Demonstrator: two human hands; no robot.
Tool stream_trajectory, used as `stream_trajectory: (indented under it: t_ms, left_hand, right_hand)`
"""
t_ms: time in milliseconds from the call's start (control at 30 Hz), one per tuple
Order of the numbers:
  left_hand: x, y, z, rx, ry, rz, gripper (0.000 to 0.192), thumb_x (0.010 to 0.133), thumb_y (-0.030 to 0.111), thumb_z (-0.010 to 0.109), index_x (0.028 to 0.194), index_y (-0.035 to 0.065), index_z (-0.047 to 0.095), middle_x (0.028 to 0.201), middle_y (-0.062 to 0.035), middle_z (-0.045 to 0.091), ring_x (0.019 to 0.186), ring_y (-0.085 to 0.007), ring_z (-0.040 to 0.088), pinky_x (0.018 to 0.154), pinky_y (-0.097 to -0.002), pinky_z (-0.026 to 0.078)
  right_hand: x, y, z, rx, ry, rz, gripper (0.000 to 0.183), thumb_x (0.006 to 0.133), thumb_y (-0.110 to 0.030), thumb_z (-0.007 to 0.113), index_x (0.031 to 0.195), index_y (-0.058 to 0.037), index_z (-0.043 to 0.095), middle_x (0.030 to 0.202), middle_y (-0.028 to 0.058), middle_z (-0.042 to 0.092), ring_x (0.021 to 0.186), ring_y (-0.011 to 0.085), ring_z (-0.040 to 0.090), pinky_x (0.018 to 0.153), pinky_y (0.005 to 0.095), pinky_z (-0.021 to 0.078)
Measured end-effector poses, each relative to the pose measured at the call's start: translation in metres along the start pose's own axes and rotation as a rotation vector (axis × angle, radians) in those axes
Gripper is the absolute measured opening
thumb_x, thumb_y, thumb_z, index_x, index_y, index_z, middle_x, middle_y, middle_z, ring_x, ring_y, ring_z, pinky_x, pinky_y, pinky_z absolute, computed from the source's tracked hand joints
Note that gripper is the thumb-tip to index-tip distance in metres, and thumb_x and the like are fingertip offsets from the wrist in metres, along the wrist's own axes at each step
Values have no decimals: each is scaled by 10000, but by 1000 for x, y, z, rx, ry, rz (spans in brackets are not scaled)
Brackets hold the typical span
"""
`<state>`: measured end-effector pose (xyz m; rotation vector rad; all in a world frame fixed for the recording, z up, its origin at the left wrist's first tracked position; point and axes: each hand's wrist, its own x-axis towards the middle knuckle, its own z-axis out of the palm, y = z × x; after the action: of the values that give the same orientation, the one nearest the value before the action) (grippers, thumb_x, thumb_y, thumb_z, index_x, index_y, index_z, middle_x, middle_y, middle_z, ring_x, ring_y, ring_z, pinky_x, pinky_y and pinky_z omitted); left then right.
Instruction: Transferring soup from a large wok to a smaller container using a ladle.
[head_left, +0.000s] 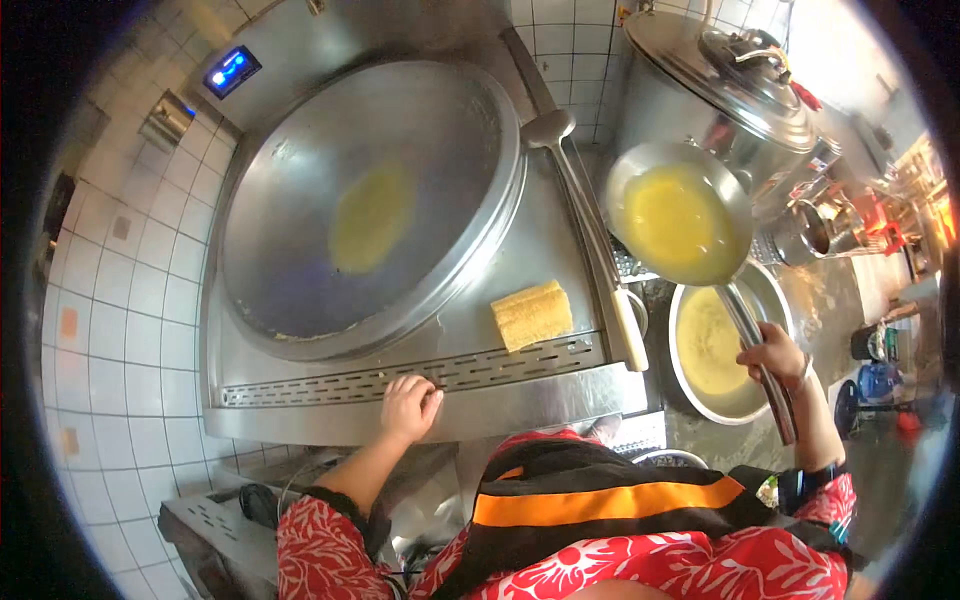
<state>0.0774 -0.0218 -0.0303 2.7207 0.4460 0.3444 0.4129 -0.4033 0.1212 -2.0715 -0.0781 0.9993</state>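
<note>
My right hand (776, 356) grips the metal handle of a large ladle (616, 187), whose bowl holds yellow liquid. Below and partly behind the ladle is a round metal basin (780, 300) with pale yellow liquid in it. My left hand (409, 407) rests at the front edge of the steel stove top, fingers loosely curled; whether anything is under them cannot be told. A big steel wok (450, 127) stands before me with a small pool of yellow liquid at its bottom. A yellow loofah-like scrubber (532, 315) lies to the right of the wok, by the slotted drain strip (322, 394).
A long-handled metal spatula (585, 195) leans along the stove's right side. Behind it stands a tall lidded steel pot (652, 97). White tiled wall (112, 315) bounds the left side. A steel stand (217, 525) is at lower left.
</note>
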Motion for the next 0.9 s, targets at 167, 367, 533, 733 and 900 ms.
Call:
stream_trajectory:
  t_ms: [167, 367, 533, 733, 900]
  left_hand:
    - [1, 5, -4, 69, 21, 20, 192, 709, 197, 538, 831, 48, 542, 897, -98, 537, 859, -282, 493, 763, -378, 358]
    - [12, 12, 11, 93, -117, 18, 185, 747, 150, 470, 876, 36, 537, 963, -119, 521, 925, -298, 465, 844, -403, 312]
    - [10, 12, 9, 181, -198, 37, 221, 795, 169, 387, 886, 17, 519, 994, -136, 488, 940, -321, 434, 870, -428, 286]
    - [15, 13, 1, 198, -324, -9, 362, 839, 267, 288, 934, -12, 499, 1022, -181, 467, 959, -354, 414, 862, -426, 282]
    - [10, 0, 3, 173, -354, -55, 464, 851, 345, 229, 958, -26, 487, 1051, -201, 456, 985, -353, 407, 860, -414, 282]
  right_hand:
    - [8, 85, -39, 55, 51, 76, 183, 596, 20, 600, 717, 22, 463, 487, 56, 457, 356, 132, 457, 302, 266, 371]
    - [56, 209, -41, -112, 128, 225, 206, 613, -42, 583, 794, 30, 516, 531, 66, 509, 387, 150, 479, 335, 284, 386]
    - [117, 316, 7, 25, 105, 279, 231, 585, -36, 615, 778, 42, 515, 541, 85, 530, 390, 157, 502, 336, 295, 404]
    - [172, 387, 87, 29, 27, 398, 149, 593, -68, 609, 647, 29, 509, 467, 84, 514, 365, 173, 503, 349, 309, 413]
    - [217, 447, 146, 311, -27, 511, 124, 603, -28, 584, 659, 44, 500, 465, 121, 507, 353, 206, 501, 331, 320, 408]
